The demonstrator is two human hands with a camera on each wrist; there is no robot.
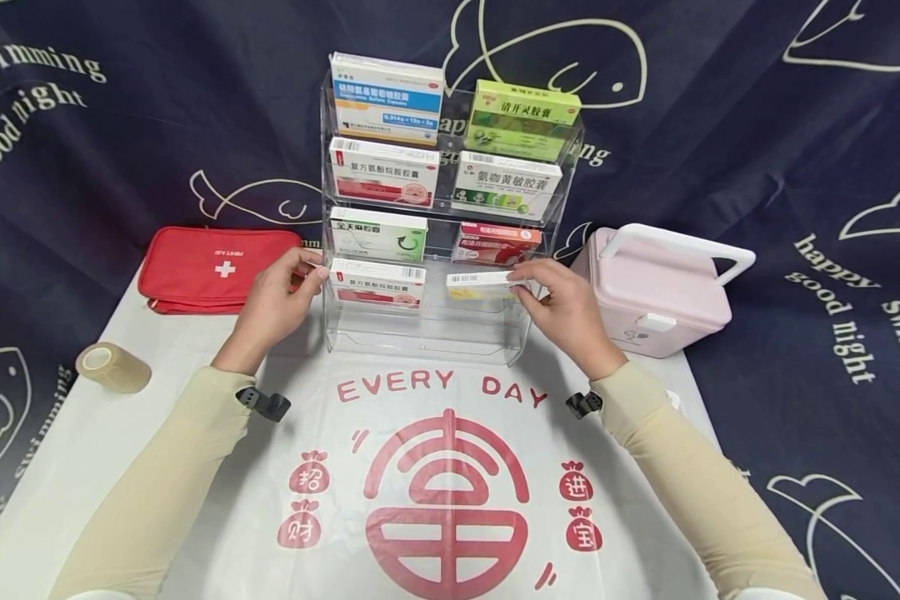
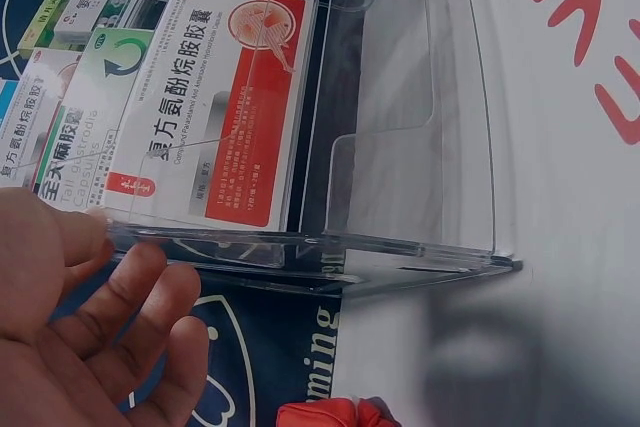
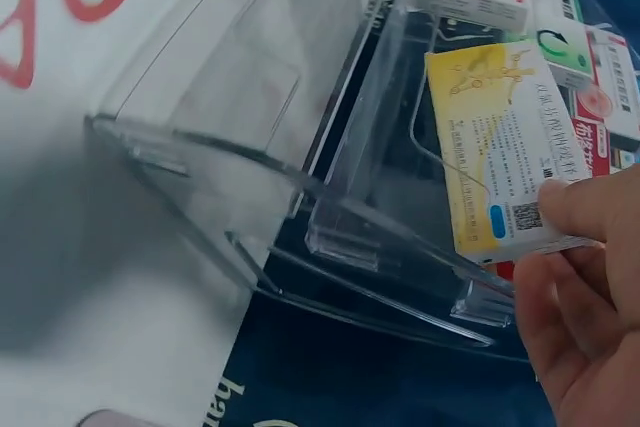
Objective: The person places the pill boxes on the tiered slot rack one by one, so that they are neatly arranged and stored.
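A clear acrylic tiered rack (image 1: 427,337) stands at the table's back, with several medicine boxes in its pockets. My right hand (image 1: 562,304) pinches a yellow and white medicine box (image 1: 480,285) (image 3: 505,152) by its right end, holding it in the rack's lower right pocket. My left hand (image 1: 281,296) rests against the rack's left side wall (image 2: 230,247), fingers loosely bent, beside a red and white medicine box (image 1: 377,282) (image 2: 225,112) in the lower left pocket.
A red first aid pouch (image 1: 213,267) lies left of the rack. A roll of tape (image 1: 112,367) sits at the table's left edge. A pink lidded case with a white handle (image 1: 656,287) stands right of the rack. A white printed plastic sheet (image 1: 442,483) covers the table.
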